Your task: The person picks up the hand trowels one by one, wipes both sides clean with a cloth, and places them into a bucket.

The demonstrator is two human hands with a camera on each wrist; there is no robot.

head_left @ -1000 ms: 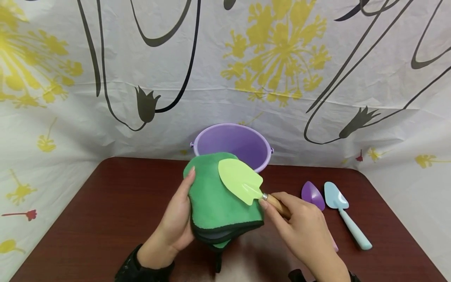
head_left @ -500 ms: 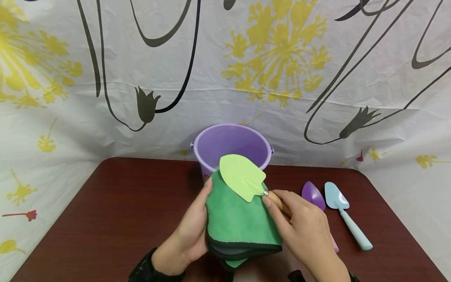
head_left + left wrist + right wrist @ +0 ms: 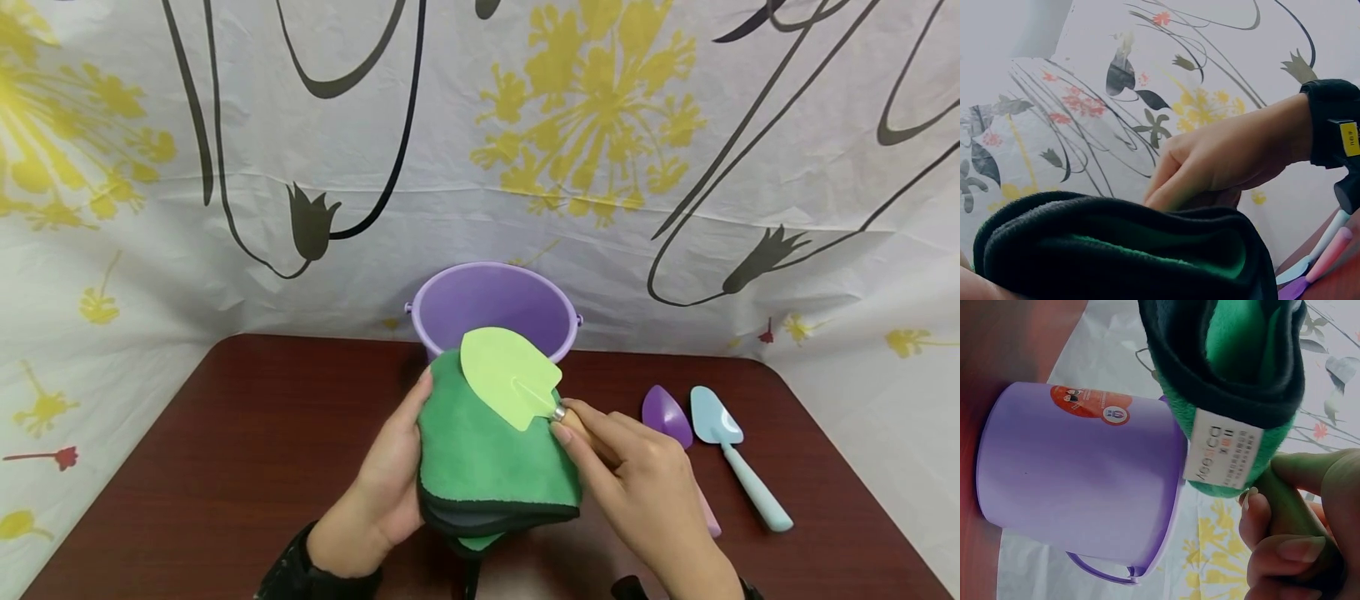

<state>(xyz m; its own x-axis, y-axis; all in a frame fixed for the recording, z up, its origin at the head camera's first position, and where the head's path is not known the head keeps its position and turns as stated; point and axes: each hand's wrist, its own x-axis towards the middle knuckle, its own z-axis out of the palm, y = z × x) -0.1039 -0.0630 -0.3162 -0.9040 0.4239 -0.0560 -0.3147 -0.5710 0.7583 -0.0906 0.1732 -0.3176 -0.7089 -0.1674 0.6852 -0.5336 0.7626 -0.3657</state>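
Note:
In the head view my left hand [image 3: 378,487] grips a folded green cloth [image 3: 495,471] with dark edging, thumb along its left side. My right hand [image 3: 648,483] holds a trowel [image 3: 506,375] by its wooden handle, close behind the metal collar. The trowel's lime-green blade lies against the upper face of the cloth, tip pointing up and left. From the right wrist, a white printed label [image 3: 1224,448] shows on the cloth [image 3: 1247,350]. The left wrist view looks at the cloth's layered folds [image 3: 1122,250], which hide the trowel.
A purple bucket [image 3: 450,304] stands at the back of the brown table [image 3: 247,433], just beyond the cloth. To the right lie a light blue trowel [image 3: 750,483] and a purple-bladed trowel [image 3: 666,417] with a pink handle. A patterned sheet [image 3: 420,125] hangs behind.
My left hand has shifted the cloth right and downward, then slightly back up and left, under the trowel blade. My right hand has stayed nearly in place.

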